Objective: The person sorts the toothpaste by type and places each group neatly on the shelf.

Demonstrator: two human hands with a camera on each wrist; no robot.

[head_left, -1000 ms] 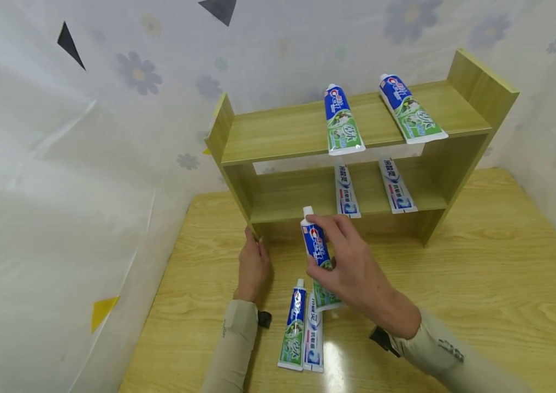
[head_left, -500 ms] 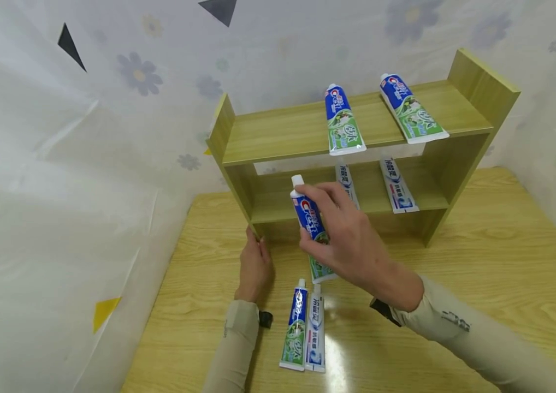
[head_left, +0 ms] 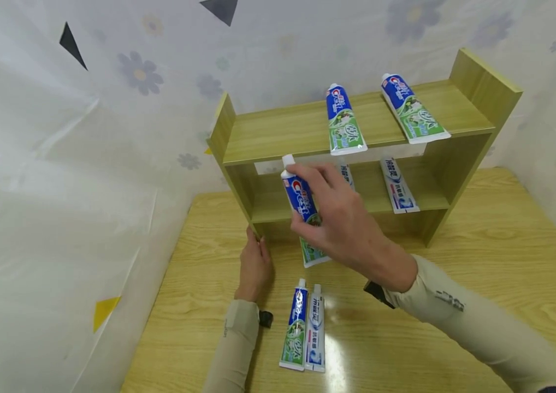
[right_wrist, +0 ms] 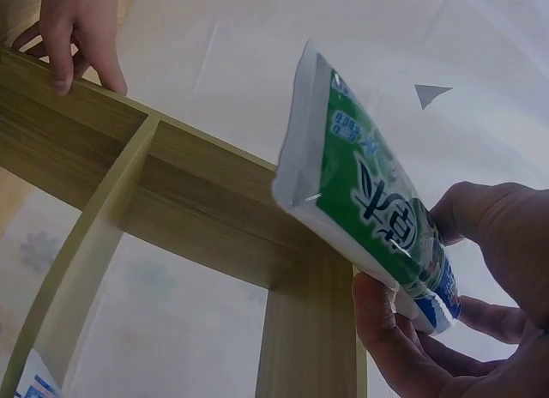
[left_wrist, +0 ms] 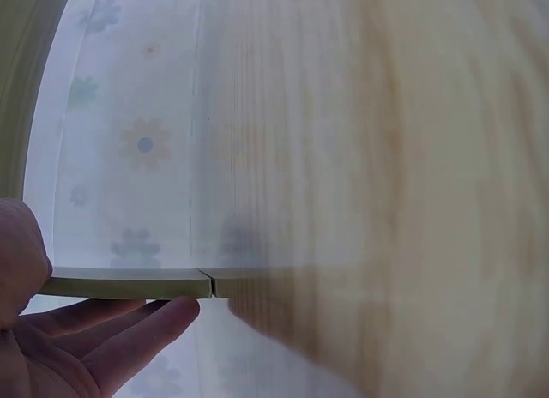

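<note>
My right hand (head_left: 344, 218) grips a blue and green Crest toothpaste tube (head_left: 300, 195) between thumb and fingers, white cap pointing up and away. The tube is in the air in front of the wooden shelf's (head_left: 278, 131) left half. The right wrist view shows its flat crimped end, with the fingers round its narrower part. Down at the shelf's lower left, my left hand (head_left: 253, 267) holds the edge of the side panel (left_wrist: 129, 287), thumb on one face and fingers on the other. On the table lie another Crest tube (head_left: 295, 327) and a white toothpaste tube (head_left: 315, 330), side by side.
Two Crest tubes, one at the middle (head_left: 345, 123) and one farther right (head_left: 413, 112), lie on the top board. On the lower board is a white tube (head_left: 398, 188); another (head_left: 347, 173) is partly hidden by my right hand. A patterned sheet (head_left: 86, 218) borders the table.
My right hand has carried the Crest tube up and slightly left, from above the table tubes to in front of the shelf. The left hand keeps its place on the panel.
</note>
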